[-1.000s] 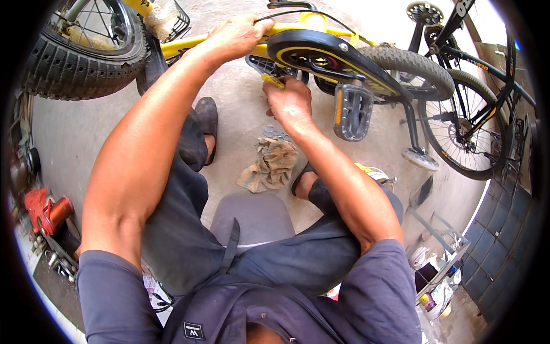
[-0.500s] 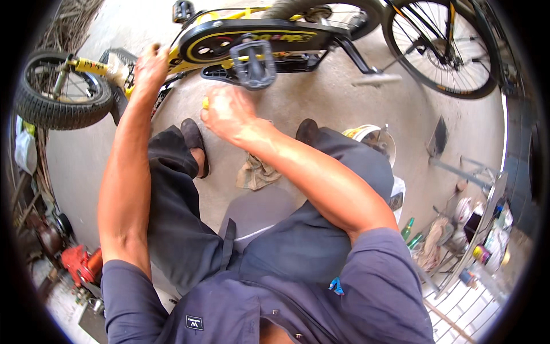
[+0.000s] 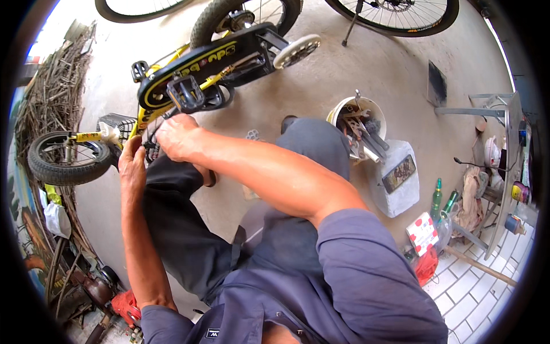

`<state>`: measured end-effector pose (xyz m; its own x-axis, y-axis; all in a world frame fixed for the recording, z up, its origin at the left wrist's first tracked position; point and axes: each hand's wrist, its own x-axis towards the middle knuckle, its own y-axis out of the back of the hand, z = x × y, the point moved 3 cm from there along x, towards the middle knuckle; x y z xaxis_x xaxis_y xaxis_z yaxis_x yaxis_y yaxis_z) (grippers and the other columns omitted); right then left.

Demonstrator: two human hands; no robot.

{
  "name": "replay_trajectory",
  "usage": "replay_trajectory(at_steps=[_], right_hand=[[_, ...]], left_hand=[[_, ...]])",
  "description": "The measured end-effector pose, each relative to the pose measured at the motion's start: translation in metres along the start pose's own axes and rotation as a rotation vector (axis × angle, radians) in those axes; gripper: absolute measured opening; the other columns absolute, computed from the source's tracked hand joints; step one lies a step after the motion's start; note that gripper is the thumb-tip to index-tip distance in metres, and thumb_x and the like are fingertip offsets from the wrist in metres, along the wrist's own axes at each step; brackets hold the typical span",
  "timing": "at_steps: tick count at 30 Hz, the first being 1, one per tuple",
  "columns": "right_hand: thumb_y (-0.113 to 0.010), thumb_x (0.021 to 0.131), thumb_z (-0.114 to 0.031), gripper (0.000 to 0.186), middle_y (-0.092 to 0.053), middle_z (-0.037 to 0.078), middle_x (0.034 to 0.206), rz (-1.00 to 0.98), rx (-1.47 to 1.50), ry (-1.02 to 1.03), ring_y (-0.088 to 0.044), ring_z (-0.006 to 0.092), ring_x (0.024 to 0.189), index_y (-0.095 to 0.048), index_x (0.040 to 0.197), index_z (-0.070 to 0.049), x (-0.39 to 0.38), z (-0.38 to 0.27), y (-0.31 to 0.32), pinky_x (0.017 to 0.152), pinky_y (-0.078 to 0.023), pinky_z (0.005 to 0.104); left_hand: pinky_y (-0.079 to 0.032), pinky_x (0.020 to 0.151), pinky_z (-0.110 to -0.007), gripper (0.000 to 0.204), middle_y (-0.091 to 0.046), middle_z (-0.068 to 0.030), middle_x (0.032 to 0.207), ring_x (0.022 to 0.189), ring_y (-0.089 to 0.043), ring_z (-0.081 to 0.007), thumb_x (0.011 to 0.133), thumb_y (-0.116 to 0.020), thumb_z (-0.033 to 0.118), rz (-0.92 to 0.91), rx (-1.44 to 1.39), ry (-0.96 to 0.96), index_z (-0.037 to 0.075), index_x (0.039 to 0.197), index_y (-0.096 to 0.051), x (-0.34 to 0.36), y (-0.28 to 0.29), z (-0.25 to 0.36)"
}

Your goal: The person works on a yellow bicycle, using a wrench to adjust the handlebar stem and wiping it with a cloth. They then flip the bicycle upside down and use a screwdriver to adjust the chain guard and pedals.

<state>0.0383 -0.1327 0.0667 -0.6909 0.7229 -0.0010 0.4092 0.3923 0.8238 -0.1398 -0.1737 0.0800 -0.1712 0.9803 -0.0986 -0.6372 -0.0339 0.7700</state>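
Note:
A yellow and black child's bicycle [image 3: 150, 114] stands ahead of me, its small front wheel [image 3: 69, 175] to the left and its black chain guard [image 3: 197, 66] facing me. A black pedal [image 3: 186, 93] hangs just above my hands. My left hand [image 3: 133, 162] is beside the front part of the frame, fingers pinched near a dark part that I cannot make out. Close to its right, my right hand [image 3: 179, 137] is closed below the pedal; whatever it grips is hidden. A white-rimmed training wheel [image 3: 296, 51] sticks out at the bicycle's rear.
To my right stand a white bucket of tools [image 3: 338, 113] and a pale block [image 3: 401, 198] with a phone [image 3: 399, 174] on it. Green bottles [image 3: 437, 198] and a metal-framed stand [image 3: 494, 189] lie farther right. Bundled sticks [image 3: 54, 97] line the left; another bicycle's wheel [image 3: 427, 23] is at the back.
My right hand has moved left, to beside my left hand. The view has turned, so the bicycle sits farther left and the bucket and block show more fully.

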Motion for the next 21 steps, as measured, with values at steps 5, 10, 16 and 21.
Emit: replay_trajectory(at_steps=[5,10,16,21], right_hand=[[-0.064,0.076,-0.015,0.021,-0.071,0.016,0.096,-0.058,0.116,-0.084,-0.068,0.0298,0.095,-0.073,0.090,-0.004,-0.006,-0.004,-0.004,0.082,-0.054,0.0373],[-0.064,0.075,-0.020,0.024,-0.070,0.020,0.090,0.055,0.326,-0.412,-0.069,0.0332,0.090,-0.073,0.089,-0.003,-0.044,-0.014,0.023,0.080,-0.055,0.0392],[-0.066,0.072,-0.025,0.027,-0.068,0.023,0.081,0.341,0.374,-0.398,-0.069,0.0355,0.082,-0.070,0.077,0.001,-0.077,-0.051,0.060,0.077,-0.055,0.0408],[-0.062,0.069,-0.029,0.033,-0.066,0.026,0.078,0.342,0.563,-0.511,-0.068,0.0388,0.080,-0.068,0.074,0.003,-0.127,-0.032,0.038,0.077,-0.054,0.0431]], left_hand=[[-0.039,0.104,-0.034,0.052,-0.060,-0.0176,0.126,0.121,-0.055,-0.0259,0.081,-0.042,-0.005,-0.165,-0.061,-0.111,0.001,0.132,-0.050,-0.010,-0.022,-0.003],[-0.035,0.107,-0.035,0.063,-0.052,-0.0199,0.135,0.131,-0.046,-0.0263,0.079,-0.048,-0.005,-0.323,-0.068,-0.061,0.002,0.141,-0.040,-0.032,-0.023,0.022],[-0.036,0.105,-0.031,0.066,-0.055,-0.0107,0.131,0.122,-0.049,-0.0197,0.078,-0.073,0.006,-0.373,-0.289,-0.164,0.001,0.137,-0.044,-0.089,-0.037,0.041],[-0.043,0.095,-0.031,0.050,-0.063,-0.0088,0.112,0.105,-0.057,-0.0169,0.079,-0.074,0.008,-0.259,-0.074,-0.280,0.000,0.123,-0.052,-0.108,-0.056,0.062]])
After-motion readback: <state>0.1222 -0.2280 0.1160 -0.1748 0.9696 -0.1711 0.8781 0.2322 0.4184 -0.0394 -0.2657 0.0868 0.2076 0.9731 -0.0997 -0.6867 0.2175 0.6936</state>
